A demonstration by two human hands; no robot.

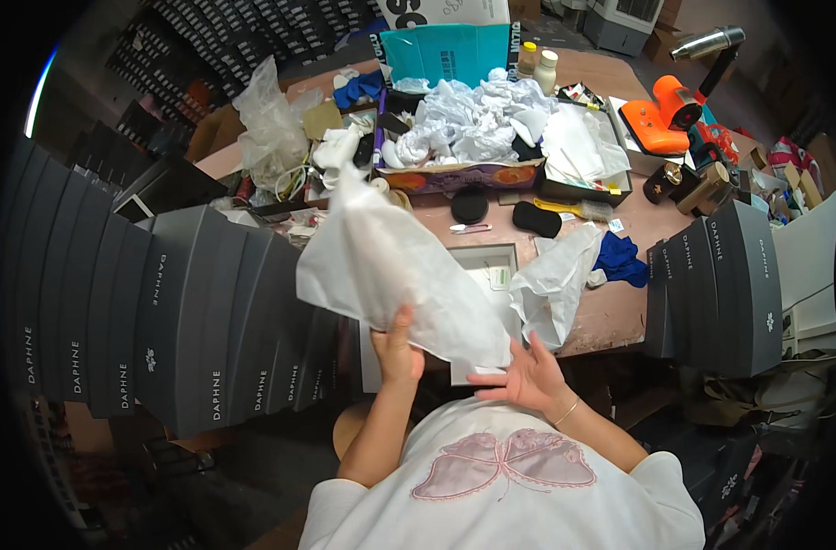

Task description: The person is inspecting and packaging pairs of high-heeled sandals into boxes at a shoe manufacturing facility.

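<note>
My left hand (398, 346) grips the lower edge of a large sheet of white tissue paper (390, 266) and holds it up over the table's front edge. My right hand (521, 374) lies flat with fingers spread under the sheet's lower right corner, touching it. Behind the sheet sits an open white shoe box (488, 260), partly hidden by the paper. A second crumpled white sheet (557, 284) hangs out of the box to the right.
Stacks of dark grey shoe boxes stand at my left (189, 330) and right (730, 284). On the wooden table (610, 316) are a carton of crumpled white paper (473, 128), a blue cloth (621, 258), black pads (535, 218), an orange tool (665, 110) and a clear plastic bag (269, 124).
</note>
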